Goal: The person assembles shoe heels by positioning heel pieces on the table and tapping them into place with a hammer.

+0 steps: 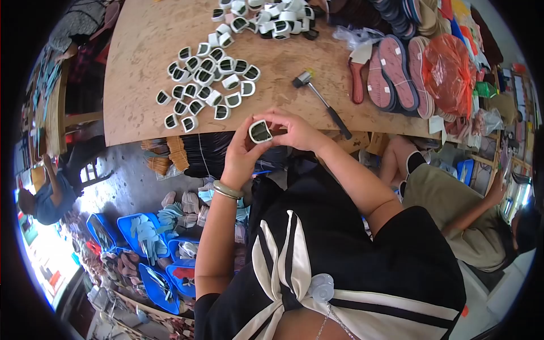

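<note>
Just past the near edge of the wooden table, both hands hold a white shoe heel (260,131), D-shaped with a dark hollow side facing up. My left hand (242,154), with a bangle at the wrist, grips it from the left with thumb and fingers. From the right, my right hand (293,132) closes its fingers and thumb on the same heel. Several similar white heels (204,76) lie loosely spread on the table beyond my hands. To the right of them rests a hammer (324,102) with a black grip, touched by neither hand.
More white heels (281,28) are heaped at the table's (136,56) far side. Shoe soles (398,73), a red-handled tool (357,79) and a red plastic bag (447,68) lie at right. Blue bins (141,232) stand on the floor at left. A co-worker (453,209) sits at right.
</note>
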The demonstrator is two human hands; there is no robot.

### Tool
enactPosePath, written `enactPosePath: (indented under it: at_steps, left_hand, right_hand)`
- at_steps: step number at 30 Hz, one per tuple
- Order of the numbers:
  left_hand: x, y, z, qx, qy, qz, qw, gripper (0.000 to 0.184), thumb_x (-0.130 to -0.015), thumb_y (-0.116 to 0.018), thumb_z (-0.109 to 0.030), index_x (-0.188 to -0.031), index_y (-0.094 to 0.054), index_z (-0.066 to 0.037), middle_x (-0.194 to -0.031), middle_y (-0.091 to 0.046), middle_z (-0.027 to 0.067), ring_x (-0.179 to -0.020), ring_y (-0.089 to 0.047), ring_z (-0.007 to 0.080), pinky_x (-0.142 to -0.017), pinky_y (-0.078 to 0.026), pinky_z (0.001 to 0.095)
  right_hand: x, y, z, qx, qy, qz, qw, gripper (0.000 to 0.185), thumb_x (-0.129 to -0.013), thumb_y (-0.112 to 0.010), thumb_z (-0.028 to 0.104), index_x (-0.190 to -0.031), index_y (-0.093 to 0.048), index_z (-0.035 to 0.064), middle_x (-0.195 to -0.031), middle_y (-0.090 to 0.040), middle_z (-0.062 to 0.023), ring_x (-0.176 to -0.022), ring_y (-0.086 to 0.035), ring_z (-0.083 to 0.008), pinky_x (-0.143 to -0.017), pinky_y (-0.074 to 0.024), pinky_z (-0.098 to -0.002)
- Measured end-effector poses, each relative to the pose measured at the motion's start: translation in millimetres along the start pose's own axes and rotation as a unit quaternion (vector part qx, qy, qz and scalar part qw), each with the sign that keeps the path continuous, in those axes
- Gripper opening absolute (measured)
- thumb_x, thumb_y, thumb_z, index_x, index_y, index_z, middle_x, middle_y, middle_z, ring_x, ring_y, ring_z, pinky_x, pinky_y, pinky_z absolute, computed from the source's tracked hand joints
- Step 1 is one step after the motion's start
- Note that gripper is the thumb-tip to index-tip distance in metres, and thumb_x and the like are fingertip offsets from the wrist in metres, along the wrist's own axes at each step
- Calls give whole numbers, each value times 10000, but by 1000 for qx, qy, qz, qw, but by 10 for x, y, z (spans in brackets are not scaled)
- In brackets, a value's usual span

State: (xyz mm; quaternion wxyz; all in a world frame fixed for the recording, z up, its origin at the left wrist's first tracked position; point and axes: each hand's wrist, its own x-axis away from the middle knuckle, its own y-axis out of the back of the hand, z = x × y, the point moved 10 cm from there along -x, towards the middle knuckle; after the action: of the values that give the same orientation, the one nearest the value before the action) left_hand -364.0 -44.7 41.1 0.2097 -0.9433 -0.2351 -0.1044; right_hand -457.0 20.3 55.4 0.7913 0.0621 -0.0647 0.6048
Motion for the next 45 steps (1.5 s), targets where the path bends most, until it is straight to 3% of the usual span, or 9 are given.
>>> enactPosePath:
  at_steps: [5,6,9,15,21,24,27,35,45]
  left_hand:
    - [-150,-78,655,-272,31,-8,962,531,-799,-768,-82,-1285,-561,-39,-1277,-575,108,-1019,-644,216,-819,-533,310]
    - [-198,-121,578,-362,46,-41,930,436,-752,-805,-200,-1140,-645,-83,-1211,-584,90,-997,-622,255,-811,-504,356]
    - [-418,-357,404,-580,-175,-73,792,460,-740,-797,-281,-1135,-644,-103,-1129,-591,77,-1010,-581,285,-856,-468,411]
    - [-694,-182,716,-596,-134,-151,777,496,-725,-801,-332,-1133,-646,-97,-1099,-609,70,-1044,-552,310,-921,-444,421]
    - [-605,-141,747,-571,-153,-164,790,517,-713,-803,-308,-1154,-623,-107,-1122,-575,89,-1064,-528,311,-919,-440,428]
    - [-609,-109,751,-566,-155,-167,792,516,-701,-812,-314,-1141,-641,-103,-1110,-592,105,-1046,-528,326,-915,-446,430]
    - [-645,-97,768,-567,-143,-174,793,497,-694,-817,-310,-1117,-660,-102,-1093,-608,104,-1030,-534,328,-910,-452,426]
    - [-637,-65,773,-556,-126,-190,799,454,-683,-819,-298,-1090,-688,-145,-1064,-620,49,-1011,-537,291,-911,-450,391]
    - [-642,-101,731,-553,-145,-184,800,462,-662,-831,-280,-1056,-679,-92,-1049,-626,82,-986,-552,311,-878,-474,407]
  right_hand:
    - [296,537,-390,220,54,-61,972,497,-815,-679,62,-1300,-571,47,-1207,-612,-121,-1192,-572,-232,-1003,-461,-348]
    - [347,943,-726,190,-21,-172,966,458,-824,-685,101,-1268,-586,46,-1179,-628,-135,-1172,-581,-256,-977,-472,-361]
    - [617,1769,-937,316,-161,-393,848,389,-842,-704,235,-1174,-626,48,-1093,-659,-157,-1038,-632,-313,-867,-504,-406]
    - [254,1807,-1524,358,-242,-286,855,340,-857,-691,329,-1044,-644,49,-983,-672,-147,-917,-640,-331,-793,-503,-420]
    - [374,1687,-1228,359,-116,-359,854,275,-929,-606,322,-933,-619,47,-797,-649,-151,-759,-631,-331,-679,-472,-447]
    - [594,1419,-1387,121,-162,-332,921,321,-962,-557,359,-910,-595,44,-710,-618,-151,-675,-606,-338,-612,-446,-432]
    - [708,1122,-1305,208,-166,-271,925,336,-983,-527,368,-928,-585,42,-668,-580,-154,-621,-583,-336,-581,-437,-409]
    - [940,745,-1249,239,-98,-363,895,326,-1012,-479,339,-1115,-584,47,-771,-614,-215,-724,-613,-411,-637,-460,-472]
    - [728,625,-1315,271,-177,-257,910,396,-1013,-462,370,-1198,-574,38,-836,-657,-233,-784,-636,-438,-674,-485,-497]
